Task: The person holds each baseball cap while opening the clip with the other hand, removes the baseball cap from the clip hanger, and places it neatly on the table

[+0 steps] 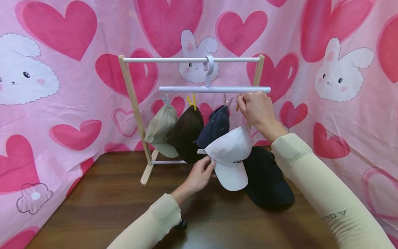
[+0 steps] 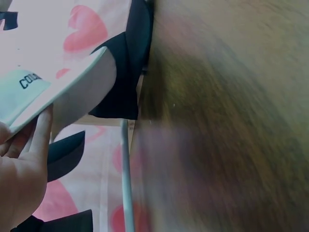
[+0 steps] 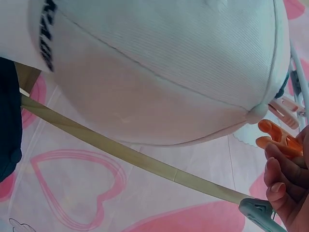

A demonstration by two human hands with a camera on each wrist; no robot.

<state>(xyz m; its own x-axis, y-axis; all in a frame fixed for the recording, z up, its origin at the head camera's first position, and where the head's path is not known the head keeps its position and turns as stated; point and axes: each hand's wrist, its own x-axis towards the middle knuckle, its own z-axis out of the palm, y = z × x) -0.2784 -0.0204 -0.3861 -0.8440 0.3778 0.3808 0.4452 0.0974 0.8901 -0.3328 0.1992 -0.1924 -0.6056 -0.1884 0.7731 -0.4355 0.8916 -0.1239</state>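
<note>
A white cap (image 1: 231,147) with dark lettering hangs in front of the rack, its brim pointing down. My left hand (image 1: 200,174) pinches its lower left edge; in the left wrist view the fingers lie under the brim (image 2: 84,96). My right hand (image 1: 256,107), just below the hanger bar's right end, grips an orange clip (image 3: 280,137). That clip is close to the cap's top button (image 3: 257,114), with a gap between them. Beige (image 1: 161,126), brown (image 1: 188,133) and navy (image 1: 216,126) caps hang from clips to the left.
A white hanger bar (image 1: 186,89) hooks over the rack's top rod (image 1: 161,60). A black cap (image 1: 268,180) is at the right, partly behind the white one. A grey-green clip (image 3: 256,210) hangs by the right hand. Beneath is a brown wooden table (image 1: 102,204).
</note>
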